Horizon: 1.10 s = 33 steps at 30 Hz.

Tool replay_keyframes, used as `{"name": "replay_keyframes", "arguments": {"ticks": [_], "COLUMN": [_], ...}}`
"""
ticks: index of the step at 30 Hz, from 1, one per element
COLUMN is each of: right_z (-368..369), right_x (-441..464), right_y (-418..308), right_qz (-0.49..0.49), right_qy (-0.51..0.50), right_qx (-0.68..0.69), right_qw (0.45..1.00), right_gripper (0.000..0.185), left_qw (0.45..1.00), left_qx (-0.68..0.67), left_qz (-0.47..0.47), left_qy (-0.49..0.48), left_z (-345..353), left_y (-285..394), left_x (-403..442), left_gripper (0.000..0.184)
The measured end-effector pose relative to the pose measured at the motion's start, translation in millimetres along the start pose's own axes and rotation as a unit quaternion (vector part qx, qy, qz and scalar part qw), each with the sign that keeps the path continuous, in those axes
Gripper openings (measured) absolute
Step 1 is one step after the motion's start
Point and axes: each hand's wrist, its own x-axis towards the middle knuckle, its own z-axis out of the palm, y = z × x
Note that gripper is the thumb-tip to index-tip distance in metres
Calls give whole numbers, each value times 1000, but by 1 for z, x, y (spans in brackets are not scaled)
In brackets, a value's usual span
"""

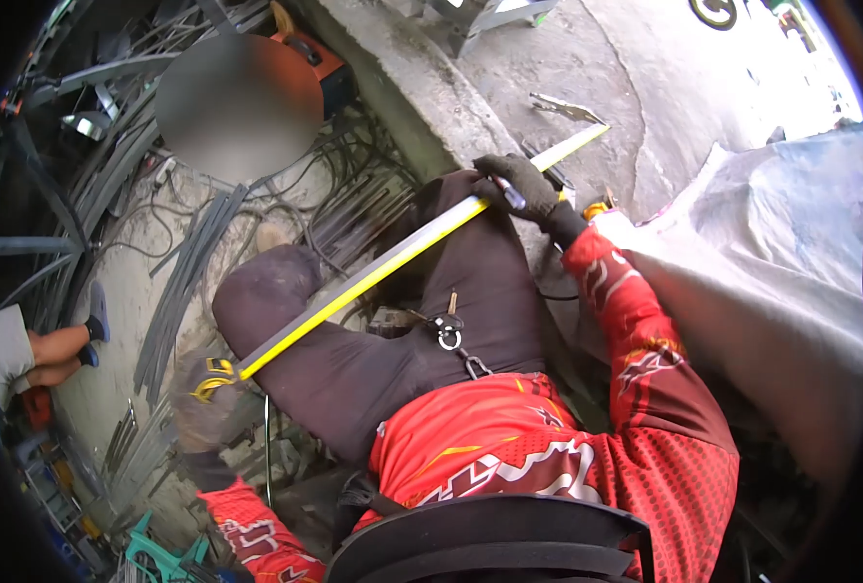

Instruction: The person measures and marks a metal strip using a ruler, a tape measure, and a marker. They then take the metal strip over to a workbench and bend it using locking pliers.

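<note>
A yellow and black tape measure (215, 380) sits in my gloved left hand (203, 400), which is closed round its case. From it the yellow tape blade (373, 277) runs up and right across my thighs, lying along a narrow grey metal bar (393, 251). Near the far end, my gloved right hand (524, 188) is closed over the bar and blade. A pale pen-like marker (507, 192) shows between its fingers. Locking pliers (565, 107) lie on the concrete just beyond the blade's far end. Keys on a ring (449, 332) hang at my waist.
Long grey metal strips (184, 291) and cables cover the floor at left. An orange machine (315, 66) stands beside a blurred round patch. Another person's legs (57, 355) show at far left. A concrete ledge (422, 78) and grey cloth (762, 233) are at right; a teal tool (159, 552) lies below left.
</note>
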Motion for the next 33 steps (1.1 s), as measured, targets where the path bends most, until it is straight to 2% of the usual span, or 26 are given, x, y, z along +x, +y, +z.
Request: {"name": "replay_keyframes", "arguments": {"ticks": [2,3,4,5,8,9,13,15,16,18,20,22,23,25,26,28,30,31,33], "right_z": [12,17,21,43,59,51,50,58,60,65,66,65,37,38,38,39,36,34,37], "right_x": [-5,-4,-3,-12,-18,-13,-16,-20,-21,-24,-25,-24,-27,-29,-30,-35,-40,-45,-50], "right_y": [-55,-72,-81,-75,-75,-90,-81,-79,-76,-72,-72,-72,-97,-99,-98,-85,-62,-47,4], "right_qz": [25,36,43,-38,-60,-108,-38,-73,-73,-56,-46,-89,-90,-98,-103,-90,26,77,153], "right_qy": [35,14,-5,144,142,207,151,228,234,271,289,275,271,279,286,305,435,473,535], "right_qx": [-60,-41,-26,-12,8,9,54,88,82,118,112,115,-73,-100,-126,-131,-43,-44,27], "right_qw": [997,998,999,989,988,972,986,967,966,954,950,950,956,950,944,939,899,877,830], "right_gripper": [45,45,46,47,51,32,42,49,49,51,51,54,55,55,56,54,53,53,51], "left_qw": [993,994,995,996,995,996,997,997,997,971,961,952,955,957,967,973,981,982,946], "left_qx": [-101,-98,-74,-49,39,38,70,48,46,138,132,126,109,91,68,46,-47,-46,82], "left_qz": [-56,-56,-65,-77,-87,-86,17,59,67,187,236,276,270,269,239,216,177,177,313], "left_qy": [-1,-4,-12,-22,-7,-8,6,-7,-7,-50,-52,-50,-55,-59,-60,-65,-58,-55,8], "left_z": [-40,-52,-60,-68,-65,-57,-2,21,33,59,91,125,141,163,171,180,180,181,186], "left_y": [-40,-44,-44,-44,-34,-30,18,35,42,62,71,85,95,103,104,102,93,89,82], "left_x": [-11,-17,-20,-22,-27,-27,-12,2,10,28,49,64,71,75,78,84,85,82,76], "left_gripper": [53,53,52,52,48,48,46,45,45,44,44,43,44,45,44,44,44,44,46]}}
